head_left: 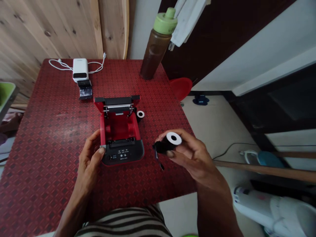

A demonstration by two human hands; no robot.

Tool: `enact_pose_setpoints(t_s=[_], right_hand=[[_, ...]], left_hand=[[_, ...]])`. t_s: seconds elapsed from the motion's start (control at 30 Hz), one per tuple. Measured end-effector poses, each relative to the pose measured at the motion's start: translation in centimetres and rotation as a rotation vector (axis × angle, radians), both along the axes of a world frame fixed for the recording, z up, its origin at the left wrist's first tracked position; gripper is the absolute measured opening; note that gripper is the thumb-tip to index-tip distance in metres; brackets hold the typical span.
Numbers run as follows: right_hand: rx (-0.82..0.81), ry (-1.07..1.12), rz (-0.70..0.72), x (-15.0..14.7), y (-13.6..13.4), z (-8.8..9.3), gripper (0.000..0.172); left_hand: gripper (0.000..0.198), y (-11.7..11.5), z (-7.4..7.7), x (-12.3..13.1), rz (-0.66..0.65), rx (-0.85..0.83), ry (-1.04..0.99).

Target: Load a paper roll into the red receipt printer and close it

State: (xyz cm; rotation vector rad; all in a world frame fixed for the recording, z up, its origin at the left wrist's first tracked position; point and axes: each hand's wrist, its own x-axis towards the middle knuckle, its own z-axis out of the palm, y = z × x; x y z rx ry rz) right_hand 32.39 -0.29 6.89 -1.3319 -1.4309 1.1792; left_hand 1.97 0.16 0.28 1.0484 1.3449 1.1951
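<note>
A red and black receipt printer (120, 131) sits in the middle of the red table (44, 138) with its lid open and its paper bay empty. My left hand (89, 157) grips the printer's near left corner, thumb on the black front panel. My right hand (189, 154) holds a black-wrapped paper roll (168, 143) with a white end, just right of the printer and above the table's right edge. A loose black strip hangs from the roll. A second small roll (140, 115) lies by the printer's back right corner.
At the back left stand a small white device (80, 69) with a white cable and a black part (85, 90) in front of it. A brown bottle with a green cap (158, 46) stands at the back edge. Floor, a red stool (181, 87) and cables lie to the right.
</note>
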Motion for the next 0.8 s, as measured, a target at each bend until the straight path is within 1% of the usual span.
enact_pose_setpoints(t_s=[0.07, 0.13, 0.23, 0.3, 0.33, 0.4, 0.47, 0.63, 0.8], right_hand=[[0.035, -0.108, 0.107, -0.9, 1.0, 1.5, 0.026], [0.141, -0.296, 0.180, -2.5, 2.4, 2.2, 0.027], [0.360, -0.581, 0.228, -5.8, 4.6, 2.2, 0.029], [0.432, -0.766, 0.261, -8.0, 5.8, 1.8, 0.026], [0.439, -0.862, 0.280, -9.0, 6.2, 1.6, 0.024], [0.413, -1.028, 0.316, -10.5, 6.7, 1.2, 0.025], [0.373, -1.130, 0.340, -11.4, 7.1, 1.0, 0.029], [0.297, -1.218, 0.361, -12.4, 8.2, 1.1, 0.026], [0.290, -1.245, 0.415, -12.7, 9.6, 0.4, 0.019]], left_hand=[[0.059, 0.0, 0.2, 0.1, -0.008, -0.004, -0.002], [0.061, -0.1, 0.4, 0.2, -0.022, -0.013, -0.014], [0.064, -0.1, 0.8, 0.2, -0.051, -0.033, -0.044], [0.063, -0.2, 1.0, 0.2, -0.062, -0.037, -0.063], [0.063, -0.2, 1.1, 0.2, -0.064, -0.039, -0.071], [0.062, -0.2, 1.2, 0.2, -0.067, -0.046, -0.088], [0.060, -0.3, 1.1, 0.2, -0.069, -0.049, -0.097], [0.058, -0.4, 0.9, 0.2, -0.073, -0.051, -0.131], [0.060, -0.4, 0.8, 0.3, -0.075, -0.067, -0.118]])
